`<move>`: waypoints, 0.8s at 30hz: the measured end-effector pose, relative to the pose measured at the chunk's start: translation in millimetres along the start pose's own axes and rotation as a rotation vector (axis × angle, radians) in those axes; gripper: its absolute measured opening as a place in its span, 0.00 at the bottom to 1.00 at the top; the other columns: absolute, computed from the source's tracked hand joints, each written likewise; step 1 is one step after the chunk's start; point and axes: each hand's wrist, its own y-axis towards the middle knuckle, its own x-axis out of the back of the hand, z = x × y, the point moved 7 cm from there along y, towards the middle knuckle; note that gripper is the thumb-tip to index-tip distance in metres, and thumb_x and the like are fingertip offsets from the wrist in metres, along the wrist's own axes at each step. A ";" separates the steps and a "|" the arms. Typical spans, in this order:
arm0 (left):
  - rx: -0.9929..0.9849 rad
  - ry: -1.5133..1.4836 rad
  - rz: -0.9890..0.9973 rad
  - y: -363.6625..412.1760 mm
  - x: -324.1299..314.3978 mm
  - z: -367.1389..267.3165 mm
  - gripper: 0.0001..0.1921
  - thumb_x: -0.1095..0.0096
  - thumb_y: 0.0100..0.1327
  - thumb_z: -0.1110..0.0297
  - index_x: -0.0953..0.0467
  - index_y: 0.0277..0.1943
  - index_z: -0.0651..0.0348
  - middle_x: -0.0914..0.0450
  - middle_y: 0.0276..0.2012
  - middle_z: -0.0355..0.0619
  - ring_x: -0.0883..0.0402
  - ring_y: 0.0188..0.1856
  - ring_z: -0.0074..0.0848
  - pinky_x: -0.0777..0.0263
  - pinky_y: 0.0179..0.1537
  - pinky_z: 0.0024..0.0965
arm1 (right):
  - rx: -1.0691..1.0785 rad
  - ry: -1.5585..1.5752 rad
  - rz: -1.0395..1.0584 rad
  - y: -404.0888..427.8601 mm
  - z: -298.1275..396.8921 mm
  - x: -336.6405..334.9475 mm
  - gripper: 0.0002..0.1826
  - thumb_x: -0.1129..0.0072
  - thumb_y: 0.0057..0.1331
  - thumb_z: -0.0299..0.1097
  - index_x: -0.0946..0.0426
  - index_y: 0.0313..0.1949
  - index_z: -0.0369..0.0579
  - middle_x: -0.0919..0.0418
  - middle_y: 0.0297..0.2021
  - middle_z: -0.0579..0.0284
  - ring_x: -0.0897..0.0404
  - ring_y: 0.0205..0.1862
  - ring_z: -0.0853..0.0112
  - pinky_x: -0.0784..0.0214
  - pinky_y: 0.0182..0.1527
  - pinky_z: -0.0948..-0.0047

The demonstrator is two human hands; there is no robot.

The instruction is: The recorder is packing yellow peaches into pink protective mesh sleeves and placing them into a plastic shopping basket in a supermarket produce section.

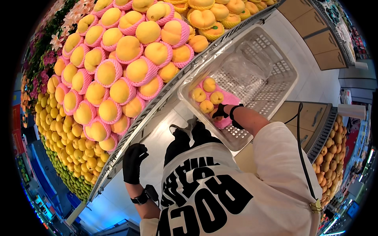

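My right hand [220,112], in a black glove, reaches into a white plastic crate [276,113]. Its fingers are at a yellow peach in a pink foam net near the crate's near left end; whether they grip it is hard to tell. Several yellow peaches [216,97] lie beside it in pink foam netting. Clear plastic wrap [245,60] is bunched at the crate's far end. My left hand [134,160], also black-gloved, hangs by the display's edge with its fingers curled and nothing visible in them. Peaches in pink foam nets [107,72] are piled on the display.
A metal display rail [141,118] runs diagonally between my left hand and the crate. Yellow-netted peaches [203,19] sit at the top, smaller yellow fruit [68,138] at the left. Wooden drawers [322,38] and a stand of brownish fruit [330,153] are at the right.
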 end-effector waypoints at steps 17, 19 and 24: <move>-0.022 -0.006 0.032 2.2 -1.0 2.3 0.12 0.49 0.64 0.67 0.28 0.46 0.65 0.23 0.39 0.46 0.22 0.43 0.29 0.26 0.44 0.33 | 0.060 -0.160 0.130 24.8 -8.4 -3.2 0.24 0.29 0.39 0.46 0.23 0.32 0.44 0.27 0.20 0.61 0.32 0.17 0.72 0.39 0.19 0.72; -0.029 0.006 0.043 3.2 -2.0 1.3 0.12 0.49 0.64 0.67 0.28 0.46 0.65 0.23 0.39 0.46 0.22 0.43 0.29 0.26 0.44 0.33 | 0.032 -0.130 0.094 34.6 -14.9 -2.7 0.30 0.30 0.39 0.43 0.25 0.43 0.49 0.22 0.28 0.57 0.24 0.26 0.67 0.32 0.24 0.68; -0.031 0.040 0.042 4.4 -1.1 2.1 0.12 0.49 0.64 0.66 0.28 0.46 0.65 0.23 0.39 0.46 0.22 0.43 0.28 0.26 0.44 0.33 | 0.087 -0.131 0.129 11.0 -2.2 3.5 0.32 0.29 0.37 0.44 0.25 0.45 0.53 0.21 0.31 0.55 0.23 0.28 0.66 0.30 0.26 0.68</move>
